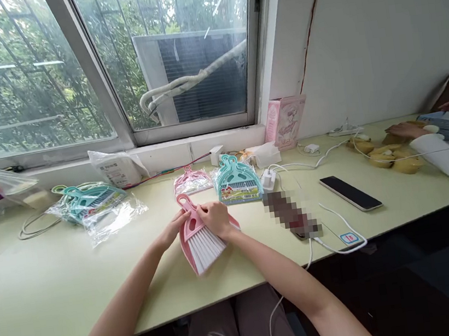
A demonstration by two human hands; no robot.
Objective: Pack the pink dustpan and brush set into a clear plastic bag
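Observation:
A pink dustpan (186,249) is tilted above the table in front of me. Nested in it lies a pink hand brush (207,247), its white bristles pointing down toward me. My left hand (173,227) grips the dustpan's left side near the handle, fingers closed. From the right, my right hand (216,219) closes over the brush's head, its thumb side near the handle; its fingertips are partly hidden. Just beyond stand a wrapped pink dustpan set (191,181) and wrapped teal dustpan sets (237,180).
More wrapped teal sets (88,201) lie at the left with loose clear plastic. On the right are a phone (351,192), white cables, a charger (268,180) and a blurred object (292,214). A pink box (286,122) stands by the wall. Another person's hand (404,131) rests near yellow items.

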